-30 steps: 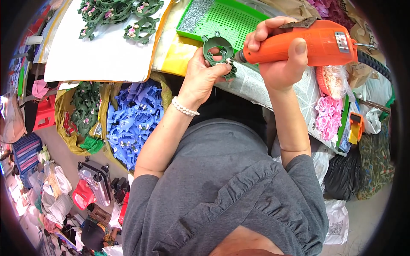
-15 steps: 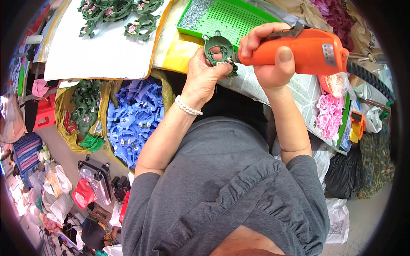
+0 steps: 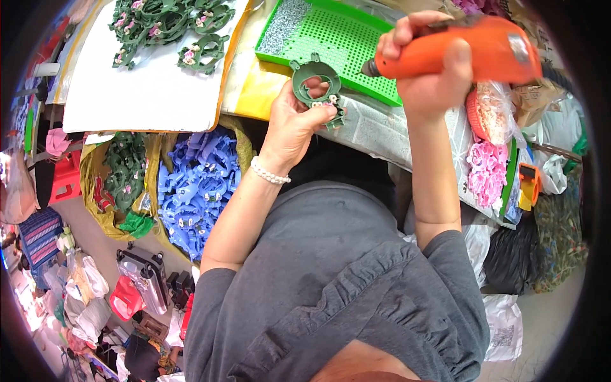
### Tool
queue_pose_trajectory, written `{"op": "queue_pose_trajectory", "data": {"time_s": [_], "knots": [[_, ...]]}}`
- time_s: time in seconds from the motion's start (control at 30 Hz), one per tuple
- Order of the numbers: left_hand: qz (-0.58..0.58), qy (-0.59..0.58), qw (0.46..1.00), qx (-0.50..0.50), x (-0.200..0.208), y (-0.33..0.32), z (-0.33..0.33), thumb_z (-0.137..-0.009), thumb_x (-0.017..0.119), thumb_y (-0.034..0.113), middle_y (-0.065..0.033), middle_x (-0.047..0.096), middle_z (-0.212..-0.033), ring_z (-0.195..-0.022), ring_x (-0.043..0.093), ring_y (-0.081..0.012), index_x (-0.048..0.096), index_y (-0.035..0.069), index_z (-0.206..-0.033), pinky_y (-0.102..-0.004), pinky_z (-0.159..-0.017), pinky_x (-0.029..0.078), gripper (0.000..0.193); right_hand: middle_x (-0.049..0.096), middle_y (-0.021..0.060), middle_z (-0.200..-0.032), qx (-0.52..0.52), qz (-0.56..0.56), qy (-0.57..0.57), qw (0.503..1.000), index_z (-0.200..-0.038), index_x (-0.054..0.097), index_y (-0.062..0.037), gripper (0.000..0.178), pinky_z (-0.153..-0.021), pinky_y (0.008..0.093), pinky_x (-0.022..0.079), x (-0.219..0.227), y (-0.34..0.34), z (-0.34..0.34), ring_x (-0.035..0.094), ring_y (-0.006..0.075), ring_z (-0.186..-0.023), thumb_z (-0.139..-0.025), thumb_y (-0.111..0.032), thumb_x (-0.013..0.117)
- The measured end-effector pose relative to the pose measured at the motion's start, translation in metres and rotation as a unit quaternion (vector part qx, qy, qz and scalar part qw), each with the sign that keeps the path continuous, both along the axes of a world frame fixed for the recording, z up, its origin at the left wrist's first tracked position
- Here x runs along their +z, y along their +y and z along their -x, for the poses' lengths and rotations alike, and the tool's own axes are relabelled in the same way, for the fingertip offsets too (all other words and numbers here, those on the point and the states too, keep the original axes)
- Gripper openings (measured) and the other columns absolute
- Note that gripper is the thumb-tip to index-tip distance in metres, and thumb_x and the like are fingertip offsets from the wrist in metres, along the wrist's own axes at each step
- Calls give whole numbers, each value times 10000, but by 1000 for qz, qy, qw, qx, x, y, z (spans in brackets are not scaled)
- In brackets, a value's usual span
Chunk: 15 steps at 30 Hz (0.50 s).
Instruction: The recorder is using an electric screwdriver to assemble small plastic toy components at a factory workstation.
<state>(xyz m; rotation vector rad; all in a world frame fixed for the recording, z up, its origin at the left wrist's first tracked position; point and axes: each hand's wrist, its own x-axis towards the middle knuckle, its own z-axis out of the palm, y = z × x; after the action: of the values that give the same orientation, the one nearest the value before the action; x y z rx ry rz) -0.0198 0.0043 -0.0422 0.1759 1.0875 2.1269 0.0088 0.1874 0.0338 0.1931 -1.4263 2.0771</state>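
Note:
My left hand [image 3: 286, 130], wearing a white bead bracelet [image 3: 270, 172], grips a dark green plastic ring-shaped part [image 3: 312, 72] with small pink and white pieces at its lower end. The thumb presses on that lower end. An orange electric screwdriver [image 3: 489, 52] lies in my right hand [image 3: 433, 86], fingers wrapped round its body. Its dark tip points left over a bright green perforated tray [image 3: 350, 52], clear of the green part. Small silvery screws [image 3: 283, 27] are heaped at the tray's left end.
More green parts [image 3: 159, 22] lie on a white board [image 3: 146, 89] at the upper left. Sacks below hold green parts [image 3: 127, 169] and blue plastic parts [image 3: 200, 184]. Pink parts [image 3: 487, 172] and an orange-handled tape dispenser [image 3: 528, 186] sit at the right. A silver suitcase [image 3: 143, 277] stands lower left.
The screwdriver has come off the green part and moved up and right, its tip now above the tray. My left hand has shifted slightly down and left with the part.

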Motion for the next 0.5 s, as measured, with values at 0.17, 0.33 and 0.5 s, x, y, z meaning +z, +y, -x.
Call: {"op": "queue_pose_trajectory", "data": {"time_s": [0.17,0.33,0.5], "knots": [[-16,12,1000,-18,-3,0,2,-743,633,-51,-115,546,-1087,-951,600,-227,426,3,-1190,-326,-809,527,496,523,67,-740,-103,30,-21,994,-965,485,-49,311,-519,260,486,-10,-7,24,533,138,-602,-822,-282,632],[7,29,998,-56,3,0,3,-760,625,-37,-136,569,-1089,-896,637,-251,422,17,-1196,-304,-732,545,484,525,77,-792,-10,65,81,995,-977,496,-45,387,-614,304,451,-45,10,48,521,162,-676,-808,-380,593],[9,-41,996,-74,14,-2,5,-765,607,-50,-99,555,-1074,-824,659,-237,395,44,-1184,-288,-603,559,479,522,61,-759,-139,30,-19,990,-967,485,-47,299,-523,264,493,-23,-7,38,538,134,-623,-825,-266,631]]}}
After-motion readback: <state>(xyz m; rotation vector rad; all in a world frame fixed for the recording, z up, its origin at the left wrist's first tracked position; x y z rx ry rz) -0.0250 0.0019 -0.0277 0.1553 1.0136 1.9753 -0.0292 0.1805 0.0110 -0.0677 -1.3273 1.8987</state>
